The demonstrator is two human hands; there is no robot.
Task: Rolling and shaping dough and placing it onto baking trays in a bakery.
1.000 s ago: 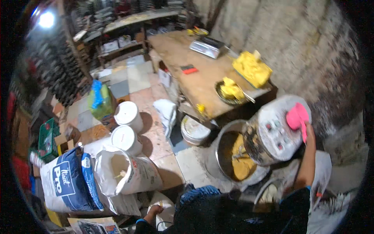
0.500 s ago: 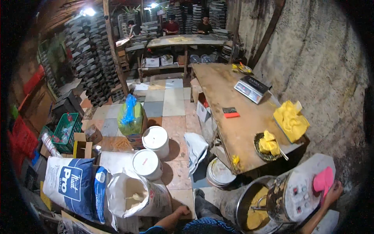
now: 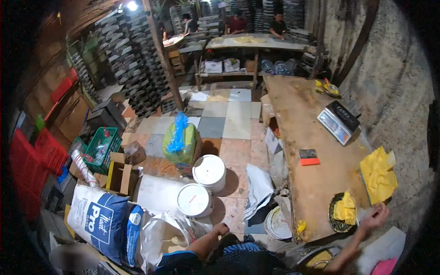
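Note:
My right hand [image 3: 373,219] is lifted beside the wooden table's near right corner. It holds nothing I can see, and its fingers are loosely bent and apart. Nearest to it is a dark bowl [image 3: 338,223] with a crumpled yellow cloth [image 3: 344,208] inside. Another yellow cloth [image 3: 379,176] lies farther up the table edge. Below my right arm, a mixer bowl [image 3: 300,263] with yellow dough [image 3: 319,259] is partly hidden. A pink scoop [image 3: 384,266] rests on the mixer's top. My left hand [image 3: 221,228] hangs loosely curled near an open white sack [image 3: 167,238], seemingly with nothing in it.
On the wooden table [image 3: 293,123] sit a scale [image 3: 338,123] and a red-and-black scraper [image 3: 309,157]. White lidded buckets [image 3: 209,169] and a blue-white sack [image 3: 98,220] stand left. Stacked trays [image 3: 133,59] rise behind; several people work at a far table [image 3: 256,43].
My right hand has left the pink scoop, which now lies on the mixer, and moved toward the bowl on the table. The view has turned left; my left hand stays low.

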